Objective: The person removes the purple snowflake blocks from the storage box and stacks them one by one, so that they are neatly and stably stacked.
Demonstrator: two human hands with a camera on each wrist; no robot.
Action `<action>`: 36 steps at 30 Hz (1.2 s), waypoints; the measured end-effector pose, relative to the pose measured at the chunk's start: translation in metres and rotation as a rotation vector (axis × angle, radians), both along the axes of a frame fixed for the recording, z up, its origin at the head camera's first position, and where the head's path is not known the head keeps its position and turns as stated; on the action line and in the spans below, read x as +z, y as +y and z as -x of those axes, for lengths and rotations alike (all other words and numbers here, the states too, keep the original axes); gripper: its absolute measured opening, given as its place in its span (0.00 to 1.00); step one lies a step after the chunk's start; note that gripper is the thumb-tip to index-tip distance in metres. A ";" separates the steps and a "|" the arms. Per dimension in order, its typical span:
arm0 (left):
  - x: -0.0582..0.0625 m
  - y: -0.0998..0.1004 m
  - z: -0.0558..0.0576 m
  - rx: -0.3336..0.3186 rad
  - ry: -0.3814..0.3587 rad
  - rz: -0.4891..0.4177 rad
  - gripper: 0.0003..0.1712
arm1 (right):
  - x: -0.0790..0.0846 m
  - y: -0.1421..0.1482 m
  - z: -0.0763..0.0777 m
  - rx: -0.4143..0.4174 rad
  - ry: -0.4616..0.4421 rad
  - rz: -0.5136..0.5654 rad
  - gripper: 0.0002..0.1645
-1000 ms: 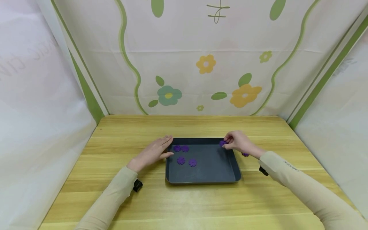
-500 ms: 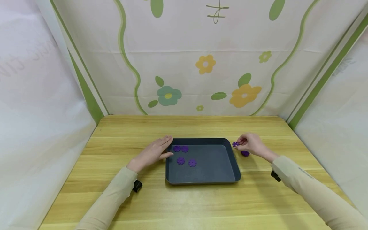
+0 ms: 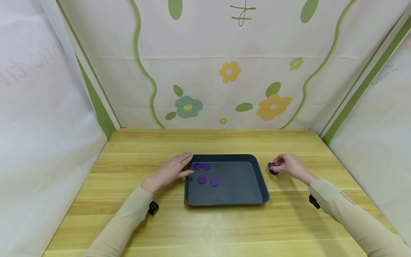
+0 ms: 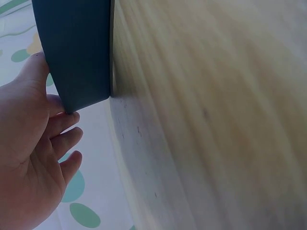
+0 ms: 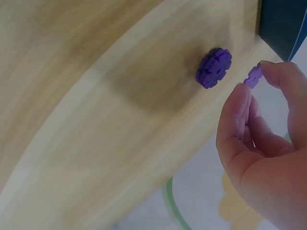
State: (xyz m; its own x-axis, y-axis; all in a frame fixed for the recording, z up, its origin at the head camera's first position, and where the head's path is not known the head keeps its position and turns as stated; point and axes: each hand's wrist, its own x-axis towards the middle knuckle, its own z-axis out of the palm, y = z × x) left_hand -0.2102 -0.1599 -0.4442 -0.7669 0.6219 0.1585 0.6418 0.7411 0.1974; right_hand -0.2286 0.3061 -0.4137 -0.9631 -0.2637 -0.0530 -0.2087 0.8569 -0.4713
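My right hand (image 3: 290, 166) pinches a purple flower-shaped notched disc (image 5: 253, 76) between thumb and fingertip. A small stack of the same purple discs (image 5: 214, 68) sits on the table just beyond those fingertips; in the head view the held disc overlaps it. Left of the stack lies a dark grey rectangular tray (image 3: 234, 194). Several purple discs (image 3: 214, 182) lie flat in its left half, two of them side by side near the far corner. With fingers fairly straight, my left hand (image 3: 168, 171) rests at the tray's far left corner, its thumb reaching over the rim.
The wooden table (image 3: 154, 228) extends around the tray on all sides. White fabric panels (image 3: 205, 43) printed with flowers and green vines stand at the back and both sides. A dark wrist camera (image 3: 153, 207) sits on the left sleeve.
My right hand has moved right with the disc, from over the tray's far right corner to the stack on the table. The left hand, tray and discs inside it have stayed put.
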 end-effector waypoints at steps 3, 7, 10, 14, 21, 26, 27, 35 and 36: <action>0.000 0.000 0.000 -0.002 0.005 -0.001 0.40 | -0.004 0.003 -0.001 -0.005 -0.017 0.000 0.16; 0.000 0.000 0.001 -0.004 0.005 -0.005 0.40 | -0.009 0.008 -0.001 -0.013 -0.022 -0.009 0.15; 0.000 0.000 0.000 -0.004 0.005 -0.006 0.40 | -0.012 0.010 -0.002 -0.019 -0.020 -0.012 0.15; 0.000 0.000 0.000 -0.007 0.004 -0.008 0.40 | -0.015 0.011 -0.004 -0.017 -0.009 -0.020 0.16; 0.000 0.000 0.000 -0.008 0.011 -0.026 0.40 | -0.015 0.012 -0.003 -0.016 -0.007 -0.027 0.16; 0.000 0.000 0.001 -0.008 0.018 -0.014 0.40 | -0.016 0.011 -0.002 -0.012 -0.014 -0.023 0.15; 0.000 0.000 0.001 -0.008 0.016 -0.011 0.40 | -0.017 0.011 -0.002 -0.011 -0.016 -0.022 0.15; 0.000 0.001 0.000 0.004 -0.018 0.001 0.40 | -0.017 0.012 -0.001 -0.010 -0.013 -0.021 0.15; 0.001 0.001 0.000 0.004 -0.019 0.001 0.40 | -0.016 0.012 -0.001 -0.009 -0.012 -0.021 0.15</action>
State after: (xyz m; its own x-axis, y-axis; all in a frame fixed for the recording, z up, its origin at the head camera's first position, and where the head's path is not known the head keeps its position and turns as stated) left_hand -0.2099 -0.1588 -0.4433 -0.7725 0.6187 0.1432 0.6346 0.7440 0.2089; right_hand -0.2275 0.3185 -0.4301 -0.9649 -0.2533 -0.0701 -0.1950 0.8687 -0.4553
